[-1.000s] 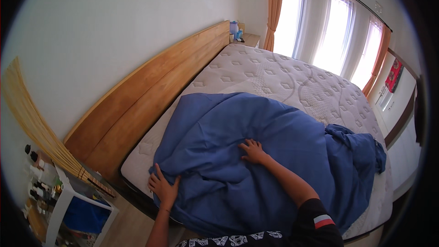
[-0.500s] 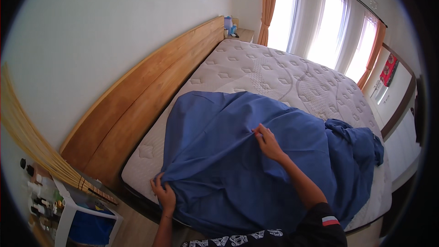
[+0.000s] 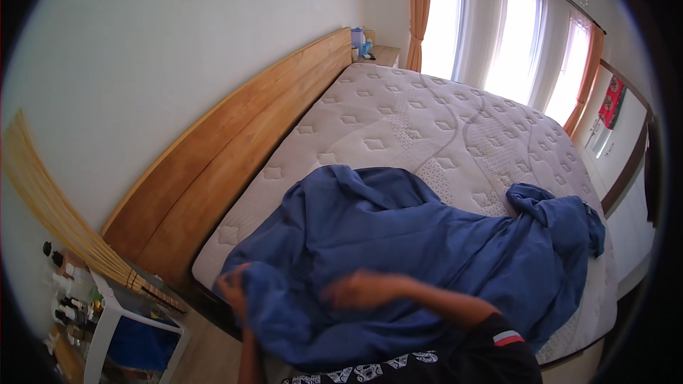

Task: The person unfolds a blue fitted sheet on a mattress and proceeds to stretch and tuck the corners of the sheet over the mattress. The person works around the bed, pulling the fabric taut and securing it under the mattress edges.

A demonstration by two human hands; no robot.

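Sheet: a blue sheet (image 3: 420, 256) of soft, thin cloth lies rumpled over the near part of the mattress, heaped in loose folds, with a twisted bunch at its right end near the mattress's edge.
Left hand: the left hand (image 3: 233, 290) is at the sheet's near left corner, by the corner of the mattress, its fingers curled into the cloth (blur softens the outline, but a fold is bunched in the grip).
Right hand: the right hand (image 3: 356, 288) lies over the middle of the sheet's near edge, smeared by motion; I cannot tell whether it is closed on the cloth or lying flat on it.
Spacing: the two hands are apart, the left at the corner and the right further in along the same edge.
Mattress: a white mattress (image 3: 427, 128), quilted in diamond tufts and curving stitched lines, is bare over its far half.
Headboard: a long headboard (image 3: 235, 149) of smooth honey-coloured wood runs along the mattress's left side against a plain pale wall.
Sleeve: a dark sleeve (image 3: 498, 345) with a small striped patch covers the right upper arm.
Side table: a small white side table (image 3: 107, 320) stands at lower left, with dark little bottles just beside it.
Windows: tall bright windows with orange curtains (image 3: 420, 7) hang beyond the bed.
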